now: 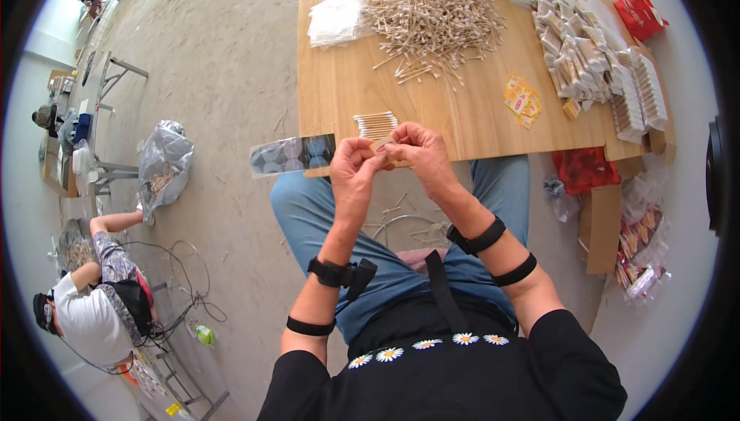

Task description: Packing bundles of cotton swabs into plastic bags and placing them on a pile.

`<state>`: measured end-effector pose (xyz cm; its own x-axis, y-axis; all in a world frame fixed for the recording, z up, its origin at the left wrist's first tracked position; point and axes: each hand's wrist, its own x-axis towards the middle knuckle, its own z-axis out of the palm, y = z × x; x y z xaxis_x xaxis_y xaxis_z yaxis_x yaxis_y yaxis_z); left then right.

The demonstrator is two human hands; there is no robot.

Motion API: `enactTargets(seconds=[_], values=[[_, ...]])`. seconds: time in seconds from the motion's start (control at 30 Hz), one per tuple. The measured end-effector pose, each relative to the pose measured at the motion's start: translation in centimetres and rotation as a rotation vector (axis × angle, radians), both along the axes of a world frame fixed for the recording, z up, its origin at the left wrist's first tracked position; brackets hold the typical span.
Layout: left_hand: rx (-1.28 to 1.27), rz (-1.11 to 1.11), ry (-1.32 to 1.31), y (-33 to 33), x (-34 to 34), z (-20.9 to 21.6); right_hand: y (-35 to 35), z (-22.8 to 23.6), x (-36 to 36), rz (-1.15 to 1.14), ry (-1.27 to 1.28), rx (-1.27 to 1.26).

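One tabletop carries a swab pile at my twelve o'clock. At its seven o'clock edge, my left hand and right hand, near a swab row, pinch a small yellow piece; uneven pressure could crease it.

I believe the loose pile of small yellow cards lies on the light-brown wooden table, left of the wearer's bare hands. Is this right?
The side is wrong. In the head view, the loose pile of small yellow cards lies on the light-brown wooden table, right of the wearer's left hand and right hand.
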<state>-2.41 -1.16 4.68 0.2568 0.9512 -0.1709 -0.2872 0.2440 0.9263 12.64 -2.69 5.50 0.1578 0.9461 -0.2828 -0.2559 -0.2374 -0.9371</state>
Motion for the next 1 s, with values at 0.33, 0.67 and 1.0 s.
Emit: enactTargets(seconds=[0.33, 0.67, 1.0], values=[[0.186, -0.21, 0.296, 2.3, -1.8, 1.1, 0.8, 0.6, 0.4, 0.15, -0.337, 0.096], [0.528, 0.086, 0.803, 1.6, -2.3, 0.5, 4.8, -1.6, -0.2, -0.203, -0.374, -0.14], [0.803, 0.033, 1.064, 0.3, -3.0, -1.1, 3.8, -2.2, 0.2, -0.181, -0.968, -0.068]])
